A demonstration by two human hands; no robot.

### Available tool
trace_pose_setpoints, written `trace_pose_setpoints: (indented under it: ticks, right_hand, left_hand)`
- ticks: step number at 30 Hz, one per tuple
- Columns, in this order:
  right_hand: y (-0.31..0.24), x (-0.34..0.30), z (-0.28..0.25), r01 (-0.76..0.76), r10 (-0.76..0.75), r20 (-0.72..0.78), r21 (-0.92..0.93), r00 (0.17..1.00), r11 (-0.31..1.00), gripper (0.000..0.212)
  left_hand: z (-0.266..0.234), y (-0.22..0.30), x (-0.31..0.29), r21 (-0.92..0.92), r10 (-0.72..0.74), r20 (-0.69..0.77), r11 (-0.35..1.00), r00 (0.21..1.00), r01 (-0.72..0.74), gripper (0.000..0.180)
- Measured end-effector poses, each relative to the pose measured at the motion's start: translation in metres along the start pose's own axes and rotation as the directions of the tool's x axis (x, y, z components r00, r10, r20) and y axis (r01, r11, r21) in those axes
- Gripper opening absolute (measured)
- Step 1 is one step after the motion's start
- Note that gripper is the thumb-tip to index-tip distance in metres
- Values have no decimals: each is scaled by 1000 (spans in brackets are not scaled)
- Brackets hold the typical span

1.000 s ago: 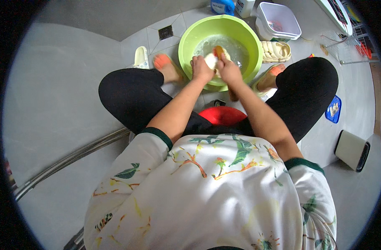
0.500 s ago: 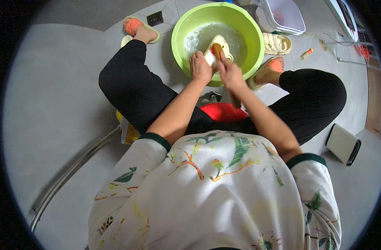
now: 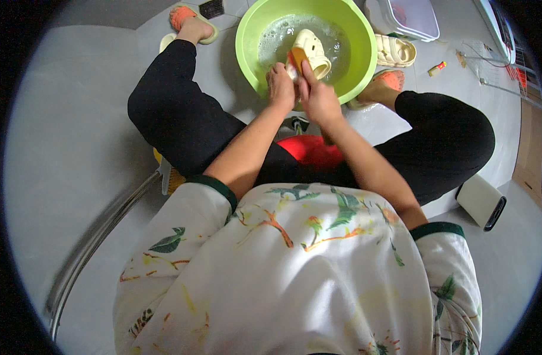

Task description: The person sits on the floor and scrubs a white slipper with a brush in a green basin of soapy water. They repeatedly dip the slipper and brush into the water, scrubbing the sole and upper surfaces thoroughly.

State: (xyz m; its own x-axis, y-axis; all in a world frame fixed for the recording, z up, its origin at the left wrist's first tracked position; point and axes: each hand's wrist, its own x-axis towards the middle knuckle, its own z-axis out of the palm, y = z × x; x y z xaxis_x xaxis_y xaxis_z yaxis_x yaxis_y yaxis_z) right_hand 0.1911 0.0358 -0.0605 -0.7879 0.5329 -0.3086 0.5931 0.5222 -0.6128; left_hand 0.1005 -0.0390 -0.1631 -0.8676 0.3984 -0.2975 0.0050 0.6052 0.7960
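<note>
A large lime-green basin [image 3: 247, 59] stands between my feet with foamy water in it. A cream clog [image 3: 309, 47] rests in the basin, just beyond my hands. My right hand [image 3: 321, 103] is closed around a brush [image 3: 298, 56] with an orange-brown head; its handle runs back below my wrist. Near the basin's front rim, my left hand [image 3: 281, 86] curls closed over a small whitish thing [image 3: 291, 71] that lies against the brush head. My fingers and the brush hide most of that thing, so its kind cannot be made out.
Another cream clog [image 3: 395, 51] sits right of the basin, beside a clear-white tub [image 3: 410, 21]. A small red-and-yellow item [image 3: 437, 69] lies on the floor. A wire rack [image 3: 496, 74] stands far right, and a cream box-shaped container [image 3: 483, 203] lies nearer. A metal pole [image 3: 99, 242] curves at left.
The brush head has shifted left and toward me, and more of the clog shows. Both hands have moved slightly within the view. The whole scene sits a little higher in the picture.
</note>
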Motion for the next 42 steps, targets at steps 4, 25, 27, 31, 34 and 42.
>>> trace_pose_setpoints:
  ticks: [4,25,27,31,34,42]
  right_hand:
    - [30,58,-9,-125,122,-116,-17,986,992,50]
    - [6,47,9,-102,107,40,-116,993,988,52]
    - [16,80,5,-223,224,-2,-109,975,969,52]
    - [33,30,6,-38,38,-16,29,999,999,51]
    - [24,4,15,57,-59,-46,-33,997,998,51]
    - [40,57,3,-22,21,-58,-21,998,1000,52]
  left_hand:
    - [-6,42,-20,231,167,20,959,986,-167,58]
    - [9,6,10,-421,-187,89,883,978,208,37]
    - [-5,29,-7,224,64,49,972,997,-74,52]
    - [-4,26,-8,215,80,4,973,997,-79,70]
    - [5,2,5,36,1,44,999,999,-2,68]
    - [-3,22,-5,170,118,60,977,991,-127,70]
